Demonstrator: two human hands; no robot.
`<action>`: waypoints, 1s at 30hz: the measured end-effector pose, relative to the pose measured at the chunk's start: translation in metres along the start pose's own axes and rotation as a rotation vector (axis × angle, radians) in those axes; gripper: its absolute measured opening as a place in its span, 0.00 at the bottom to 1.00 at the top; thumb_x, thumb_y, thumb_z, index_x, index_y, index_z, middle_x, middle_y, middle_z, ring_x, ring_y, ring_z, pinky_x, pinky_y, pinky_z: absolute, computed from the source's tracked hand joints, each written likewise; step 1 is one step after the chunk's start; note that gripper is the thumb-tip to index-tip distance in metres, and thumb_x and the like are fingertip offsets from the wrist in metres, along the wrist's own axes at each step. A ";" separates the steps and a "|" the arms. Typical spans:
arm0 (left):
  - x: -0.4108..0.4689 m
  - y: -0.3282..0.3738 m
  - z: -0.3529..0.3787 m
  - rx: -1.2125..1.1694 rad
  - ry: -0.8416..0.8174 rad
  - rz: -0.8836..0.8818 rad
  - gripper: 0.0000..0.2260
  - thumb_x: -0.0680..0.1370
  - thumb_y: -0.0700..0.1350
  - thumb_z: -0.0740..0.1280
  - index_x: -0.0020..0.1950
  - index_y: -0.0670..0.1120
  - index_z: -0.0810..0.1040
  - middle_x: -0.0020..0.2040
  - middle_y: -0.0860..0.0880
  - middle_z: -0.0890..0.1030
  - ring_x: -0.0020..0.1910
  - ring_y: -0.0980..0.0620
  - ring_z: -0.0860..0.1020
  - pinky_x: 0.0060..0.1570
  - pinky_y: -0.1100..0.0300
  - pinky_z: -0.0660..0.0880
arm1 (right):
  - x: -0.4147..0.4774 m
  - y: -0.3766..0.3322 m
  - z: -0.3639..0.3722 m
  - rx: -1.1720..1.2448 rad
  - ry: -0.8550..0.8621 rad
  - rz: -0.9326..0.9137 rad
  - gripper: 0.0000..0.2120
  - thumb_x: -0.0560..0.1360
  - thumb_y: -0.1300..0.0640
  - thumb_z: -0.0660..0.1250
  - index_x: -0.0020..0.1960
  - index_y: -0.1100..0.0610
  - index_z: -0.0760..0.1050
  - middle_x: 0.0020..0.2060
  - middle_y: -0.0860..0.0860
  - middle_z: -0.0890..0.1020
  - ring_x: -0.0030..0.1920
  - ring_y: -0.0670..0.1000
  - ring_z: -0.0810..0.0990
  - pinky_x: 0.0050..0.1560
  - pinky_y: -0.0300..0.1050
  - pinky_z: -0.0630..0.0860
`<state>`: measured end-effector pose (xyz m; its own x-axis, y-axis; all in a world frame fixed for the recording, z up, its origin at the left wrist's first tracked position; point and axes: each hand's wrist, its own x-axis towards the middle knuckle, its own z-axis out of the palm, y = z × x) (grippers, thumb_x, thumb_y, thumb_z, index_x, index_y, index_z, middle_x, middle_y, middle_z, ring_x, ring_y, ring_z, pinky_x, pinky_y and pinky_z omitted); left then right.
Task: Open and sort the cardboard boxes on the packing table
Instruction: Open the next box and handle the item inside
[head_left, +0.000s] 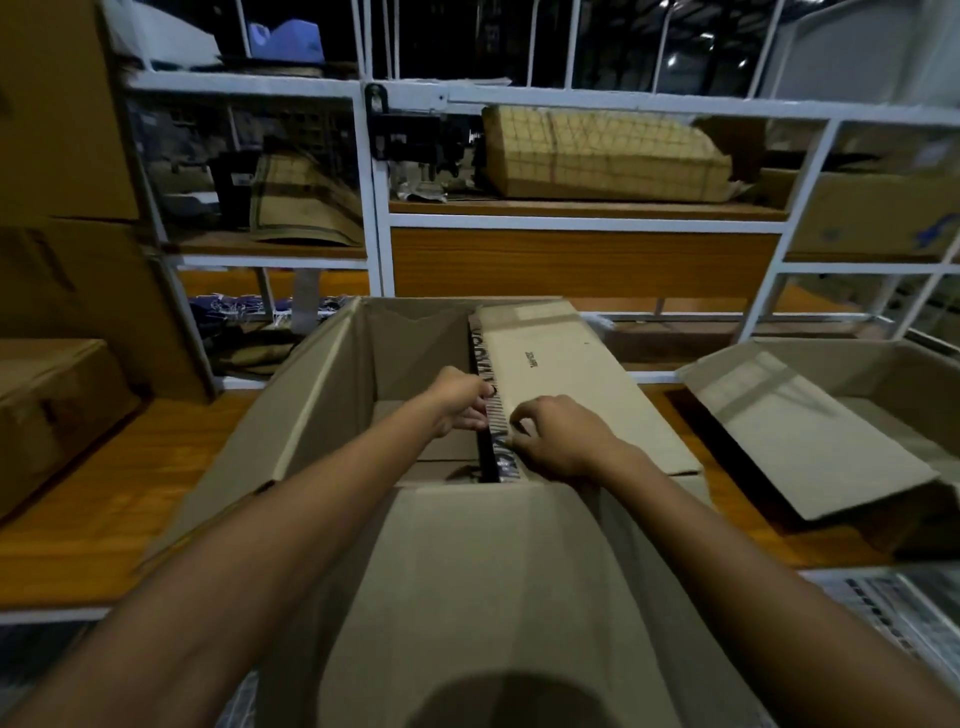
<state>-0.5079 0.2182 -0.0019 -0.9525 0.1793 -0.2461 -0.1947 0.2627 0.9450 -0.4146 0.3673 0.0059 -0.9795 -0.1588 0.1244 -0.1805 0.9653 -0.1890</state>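
Both grips closed on striped edge of inner box (561, 364), left hand (460, 400) and right hand (558, 441) flanking it, within open carton (322, 374)

The large open carton (322, 374) keeps its floor hidden behind the near flap and both forearms. The flat box (566, 374) standing in it carries print too small to read, and the right hand (558, 441) covers part of its striped edge. At the frame's left edge a closed box (47, 395) is cut off. The shelf goods (228, 176) at upper left are a dark blur.
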 end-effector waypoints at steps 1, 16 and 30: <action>-0.005 0.003 0.004 -0.055 0.043 0.024 0.03 0.77 0.34 0.63 0.46 0.38 0.76 0.36 0.42 0.78 0.24 0.51 0.77 0.27 0.61 0.76 | -0.009 0.000 -0.002 0.021 0.033 -0.009 0.19 0.78 0.38 0.61 0.56 0.51 0.80 0.57 0.54 0.82 0.55 0.57 0.79 0.55 0.56 0.78; -0.031 0.109 0.121 -0.292 -0.071 0.481 0.20 0.84 0.55 0.55 0.64 0.43 0.76 0.53 0.44 0.82 0.51 0.47 0.81 0.48 0.56 0.78 | -0.049 0.080 -0.085 0.261 0.916 -0.150 0.36 0.76 0.65 0.69 0.79 0.57 0.56 0.67 0.62 0.73 0.60 0.49 0.76 0.57 0.32 0.71; 0.014 0.045 0.255 0.495 -0.071 0.245 0.33 0.79 0.61 0.62 0.80 0.49 0.57 0.77 0.41 0.55 0.73 0.38 0.63 0.72 0.46 0.61 | -0.085 0.237 -0.027 0.260 0.642 0.863 0.22 0.74 0.48 0.67 0.67 0.52 0.75 0.79 0.63 0.54 0.78 0.68 0.43 0.76 0.67 0.48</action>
<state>-0.4706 0.4747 -0.0183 -0.9346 0.3501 -0.0624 0.1796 0.6163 0.7668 -0.3715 0.6148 -0.0234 -0.5702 0.7564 0.3205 0.4530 0.6150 -0.6454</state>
